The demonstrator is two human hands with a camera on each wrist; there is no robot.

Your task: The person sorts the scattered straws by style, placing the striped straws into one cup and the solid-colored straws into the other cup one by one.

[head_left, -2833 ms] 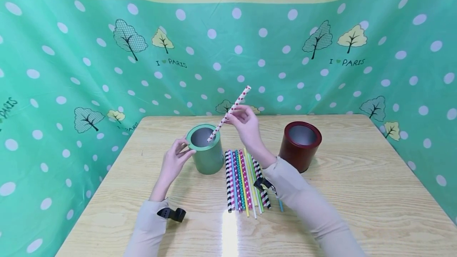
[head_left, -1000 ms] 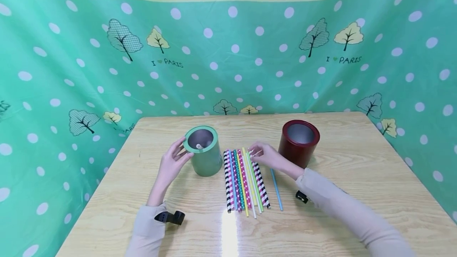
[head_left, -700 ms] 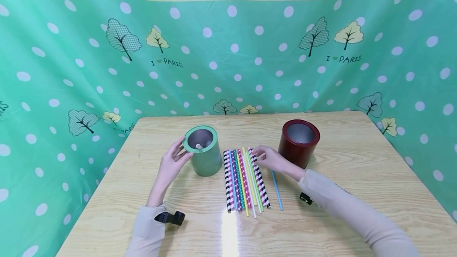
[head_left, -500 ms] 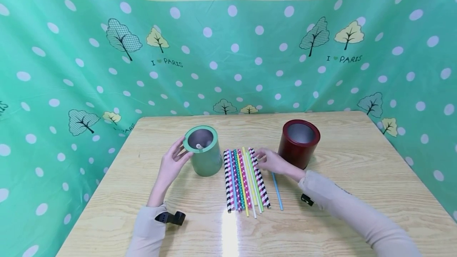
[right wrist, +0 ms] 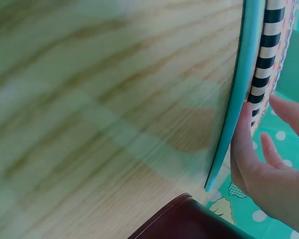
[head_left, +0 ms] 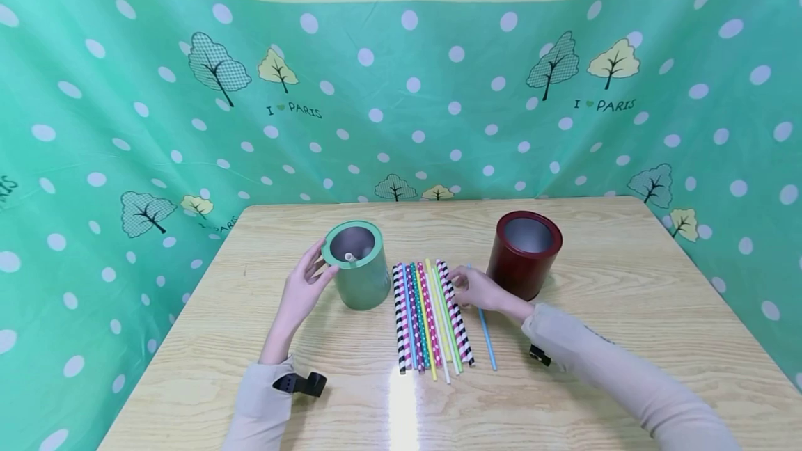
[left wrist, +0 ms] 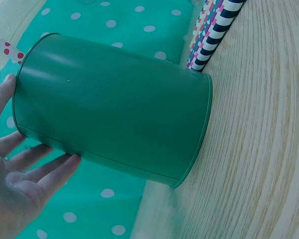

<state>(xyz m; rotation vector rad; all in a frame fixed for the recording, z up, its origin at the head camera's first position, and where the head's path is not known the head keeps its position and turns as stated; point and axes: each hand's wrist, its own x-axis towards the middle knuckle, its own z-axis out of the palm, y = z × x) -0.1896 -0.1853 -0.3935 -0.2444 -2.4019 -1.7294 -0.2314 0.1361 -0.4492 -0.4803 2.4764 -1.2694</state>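
My left hand (head_left: 303, 287) rests thumb and fingertips against the rim and side of a green can (head_left: 363, 289), its palm apart from the wall. Inside the can leans a white paper straw with red dots (left wrist: 10, 51), only its end showing in the head view. My right hand (head_left: 481, 291) is at the right edge of a row of paper straws. Its fingertips are right at a black-and-white striped straw (right wrist: 265, 64), with thumb and index finger apart. A plain blue straw (head_left: 486, 339) lies separately, passing under this hand in the head view.
A dark red can (head_left: 525, 266) stands upright close behind the right hand. Between the two cans, the straw row includes a yellow straw (head_left: 429, 339), a light green straw (head_left: 452, 339) and several patterned ones on the wooden table (head_left: 583, 242). A polka-dot curtain (head_left: 413, 110) hangs behind.
The red-dotted straw, earlier held by my right hand over the green can, is now inside it. My right hand has moved to the straw row and shifted slightly nearer. My left hand stays put.
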